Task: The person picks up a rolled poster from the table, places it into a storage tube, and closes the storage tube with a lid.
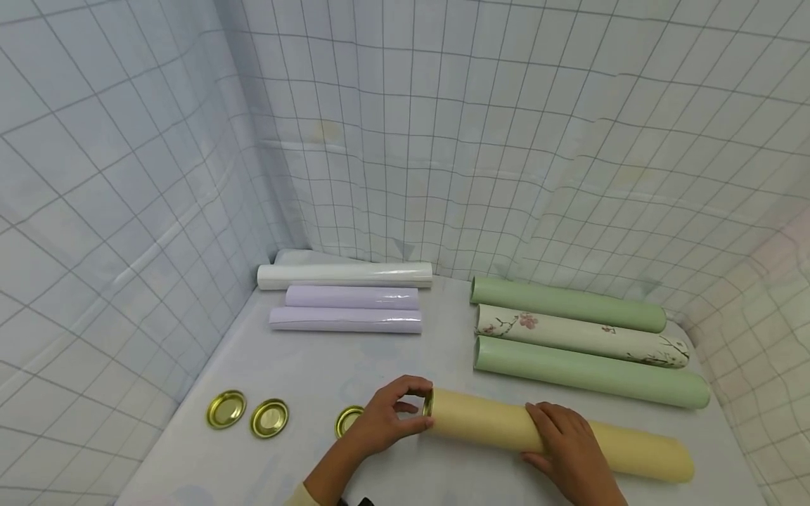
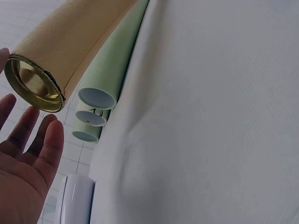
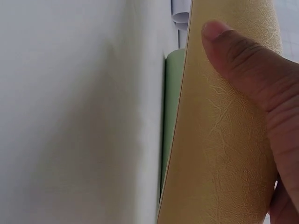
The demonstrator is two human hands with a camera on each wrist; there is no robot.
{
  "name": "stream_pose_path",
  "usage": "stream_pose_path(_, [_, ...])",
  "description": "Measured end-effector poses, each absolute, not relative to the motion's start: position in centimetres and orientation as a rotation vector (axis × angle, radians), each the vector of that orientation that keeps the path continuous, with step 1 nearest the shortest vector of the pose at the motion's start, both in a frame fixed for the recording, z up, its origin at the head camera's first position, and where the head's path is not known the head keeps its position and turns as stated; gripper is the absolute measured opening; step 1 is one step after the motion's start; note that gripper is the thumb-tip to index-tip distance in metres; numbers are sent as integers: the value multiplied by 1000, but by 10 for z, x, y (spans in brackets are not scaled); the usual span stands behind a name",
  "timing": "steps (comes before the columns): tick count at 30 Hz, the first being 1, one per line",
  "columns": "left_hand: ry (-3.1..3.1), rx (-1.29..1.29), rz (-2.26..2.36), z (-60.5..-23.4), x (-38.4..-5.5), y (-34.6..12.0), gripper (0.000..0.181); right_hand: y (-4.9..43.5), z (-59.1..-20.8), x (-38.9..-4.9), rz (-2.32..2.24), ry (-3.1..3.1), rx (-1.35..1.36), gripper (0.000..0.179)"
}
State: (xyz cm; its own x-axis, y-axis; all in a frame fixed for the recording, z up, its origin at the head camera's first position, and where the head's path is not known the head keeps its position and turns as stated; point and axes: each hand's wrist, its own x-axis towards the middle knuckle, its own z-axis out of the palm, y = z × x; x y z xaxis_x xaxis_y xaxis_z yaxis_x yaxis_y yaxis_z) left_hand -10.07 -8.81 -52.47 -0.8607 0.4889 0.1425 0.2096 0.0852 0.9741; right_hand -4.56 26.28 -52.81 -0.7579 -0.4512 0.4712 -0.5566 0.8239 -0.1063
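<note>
A pale yellow tube [image 1: 481, 422] with a creased, leathery surface lies across the front right. In its left end sits a round gold metal lid [image 2: 35, 84], with a dark, uneven patch at part of the seam. My left hand [image 1: 389, 414] holds the lid's edge between thumb and finger; in the left wrist view the other fingers spread around that end. Farther along, my right hand [image 1: 572, 450] grips the tube's body, its thumb [image 3: 243, 56] lying along the surface. Another gold lid [image 1: 346, 419] rests on the table, partly hidden by my left hand.
Two more gold lids, a left one [image 1: 226, 409] and a nearer one [image 1: 269, 418], lie at the left. A white roll [image 1: 344, 275] and two lilac rolls [image 1: 344, 320] lie behind. Green tubes [image 1: 588, 370] flank a flowered tube [image 1: 582, 337] at right. Grid-patterned sheets [image 1: 392, 140] surround the table.
</note>
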Motion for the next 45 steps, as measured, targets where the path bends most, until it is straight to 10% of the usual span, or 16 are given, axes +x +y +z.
stream_pose_path(45, [2791, 697, 1123, -504, -177, -197, 41, 317, -532, -85, 315, -2728, 612, 76])
